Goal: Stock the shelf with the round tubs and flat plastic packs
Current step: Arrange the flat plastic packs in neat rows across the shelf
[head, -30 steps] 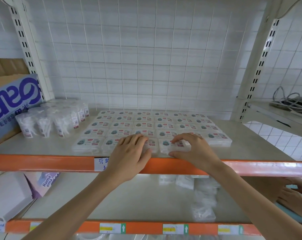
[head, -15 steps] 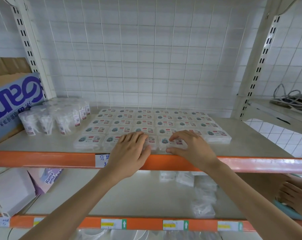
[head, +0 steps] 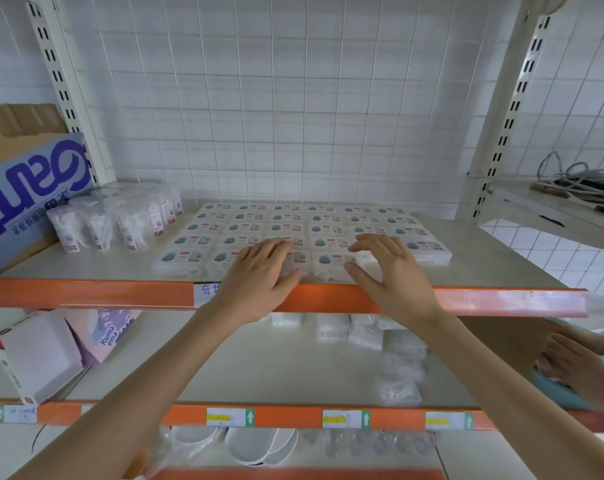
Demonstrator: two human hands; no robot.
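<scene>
Pressing flat packs (head: 186, 259) at the shelf's (head: 86, 268) front edge, left hand (head: 259, 275) lay straight-fingered; right hand's (head: 394, 271) fingers (head: 369, 242) pinched one pack.

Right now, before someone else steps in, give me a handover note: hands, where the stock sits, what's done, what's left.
Left hand: open, fingers flat on a front-row pack.
Right hand: arched over another front pack, thumb at its front edge; grip unclear.
Flat packs: tidy grid on the upper shelf.
Round tubs: clustered to their left.
Done: both kinds are on the shelf.
Left: probably squaring the front row; loose clear packs on the shelf below may be more stock.
</scene>
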